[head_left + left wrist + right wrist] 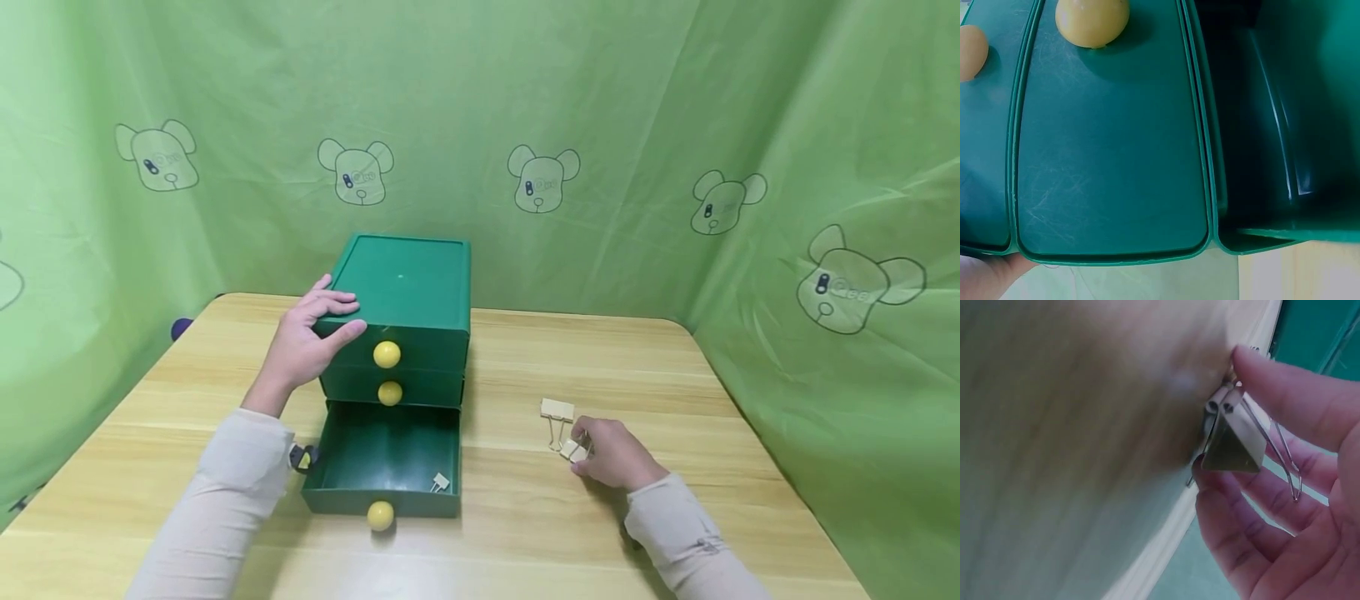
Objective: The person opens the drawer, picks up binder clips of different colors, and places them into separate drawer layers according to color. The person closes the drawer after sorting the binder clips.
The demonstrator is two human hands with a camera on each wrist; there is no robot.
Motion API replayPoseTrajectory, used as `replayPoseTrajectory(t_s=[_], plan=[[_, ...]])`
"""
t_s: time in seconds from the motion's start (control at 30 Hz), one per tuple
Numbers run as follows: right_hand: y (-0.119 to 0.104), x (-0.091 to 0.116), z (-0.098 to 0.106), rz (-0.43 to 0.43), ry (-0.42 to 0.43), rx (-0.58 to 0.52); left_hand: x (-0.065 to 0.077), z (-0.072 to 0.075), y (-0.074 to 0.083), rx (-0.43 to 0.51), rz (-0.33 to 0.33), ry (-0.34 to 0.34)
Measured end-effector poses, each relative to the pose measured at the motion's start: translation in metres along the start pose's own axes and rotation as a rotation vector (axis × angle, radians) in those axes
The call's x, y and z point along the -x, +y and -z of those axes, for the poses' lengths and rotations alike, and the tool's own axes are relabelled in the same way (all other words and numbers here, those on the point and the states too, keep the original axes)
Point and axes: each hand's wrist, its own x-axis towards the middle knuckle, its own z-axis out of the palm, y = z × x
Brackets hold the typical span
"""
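A green drawer cabinet (405, 283) with yellow round knobs stands on the table, its bottom drawer (375, 442) pulled out. My left hand (307, 337) rests on the cabinet's top left edge, fingers spread. In the left wrist view only a bit of that hand (988, 275) shows beside the drawer fronts. To the right, my right hand (615, 452) pinches a binder clip (1235, 440) between thumb and fingers, close to the tabletop. Just behind it lies a larger binder clip (557, 409), wire handles toward me. A small binder clip (440, 482) sits in the open drawer's front right corner.
The two upper drawers, with knobs (387, 354), are closed. The open drawer juts toward me over the wooden table (525, 533). Green curtains (600, 83) with bear-head prints hang behind and along both sides.
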Motion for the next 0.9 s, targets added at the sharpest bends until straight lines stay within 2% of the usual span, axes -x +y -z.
replayPoseTrajectory(t_s=[0.57,0.9], plan=[[-0.002,0.003,0.006,-0.012,0.037,-0.006,-0.001,0.001,0.001,-0.019,0.014,0.000],[-0.008,0.003,0.012,0.011,0.059,-0.008,0.000,-0.001,0.000,-0.016,0.008,0.001]])
